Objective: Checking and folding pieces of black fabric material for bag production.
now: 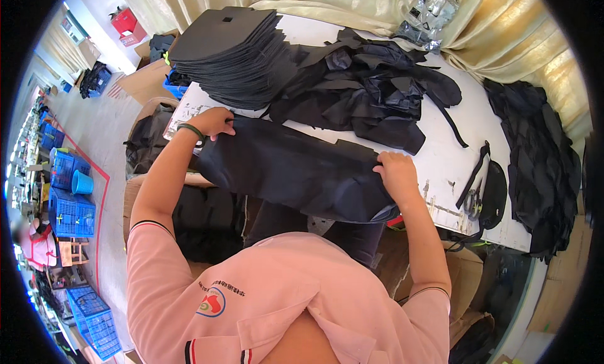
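A wide black fabric piece (292, 169) stretches between my hands along the table's near edge, its lower part hanging toward my lap. At its upper left corner my left hand (216, 123) is closed on the cloth. My right hand (397, 175) grips the upper right corner, thumb toward the middle. Just beyond the cloth lies a loose heap of black fabric pieces (371, 90). Behind my left hand rises a tall stack of flat black panels (226, 49), fanned at its right side.
On the right of the white table (450, 169) lie scissors (473, 203) and a small black pouch (494, 194). Black fabric (535, 162) drapes over the right edge. A clear plastic bag (434, 15) sits by the curtain (503, 30). Cardboard boxes and blue crates (70, 213) stand left.
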Demonstrator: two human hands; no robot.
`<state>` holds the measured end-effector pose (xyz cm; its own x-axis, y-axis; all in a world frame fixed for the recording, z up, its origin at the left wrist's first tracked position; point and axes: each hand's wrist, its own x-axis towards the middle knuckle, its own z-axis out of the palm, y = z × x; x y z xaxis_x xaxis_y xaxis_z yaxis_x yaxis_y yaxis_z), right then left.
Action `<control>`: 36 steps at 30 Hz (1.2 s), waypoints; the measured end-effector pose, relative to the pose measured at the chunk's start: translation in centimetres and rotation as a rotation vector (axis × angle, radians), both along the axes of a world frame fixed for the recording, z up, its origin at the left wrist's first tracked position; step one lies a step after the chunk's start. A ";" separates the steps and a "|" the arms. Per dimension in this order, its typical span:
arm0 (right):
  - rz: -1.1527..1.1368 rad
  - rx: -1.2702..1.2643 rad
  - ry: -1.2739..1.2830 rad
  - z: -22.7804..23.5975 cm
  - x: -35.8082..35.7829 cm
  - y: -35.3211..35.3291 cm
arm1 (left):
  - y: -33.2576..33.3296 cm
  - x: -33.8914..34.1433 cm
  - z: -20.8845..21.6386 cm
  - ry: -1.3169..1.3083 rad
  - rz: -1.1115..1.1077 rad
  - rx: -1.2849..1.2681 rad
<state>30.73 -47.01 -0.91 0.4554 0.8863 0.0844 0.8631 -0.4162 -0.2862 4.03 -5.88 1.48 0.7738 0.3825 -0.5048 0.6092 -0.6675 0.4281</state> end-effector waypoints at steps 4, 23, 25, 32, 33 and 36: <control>0.127 0.099 -0.146 -1.0 -2.4 0.7 | 0.7 1.3 -1.9 0.005 0.024 0.046; 0.316 0.338 0.416 2.8 -3.5 4.3 | -1.7 -0.4 8.4 -0.259 0.163 -0.022; 0.287 0.432 0.742 5.1 -4.3 7.4 | -4.4 1.1 10.2 -0.298 0.132 -0.002; 0.498 0.504 1.349 7.5 -9.5 18.7 | -10.9 6.0 13.3 -0.405 -0.049 -0.240; 0.475 0.549 1.265 7.1 -9.4 18.9 | -11.3 6.4 13.8 -0.355 -0.062 -0.194; 0.376 0.554 1.190 6.0 -8.4 17.5 | -7.4 5.5 13.3 -0.807 0.014 0.357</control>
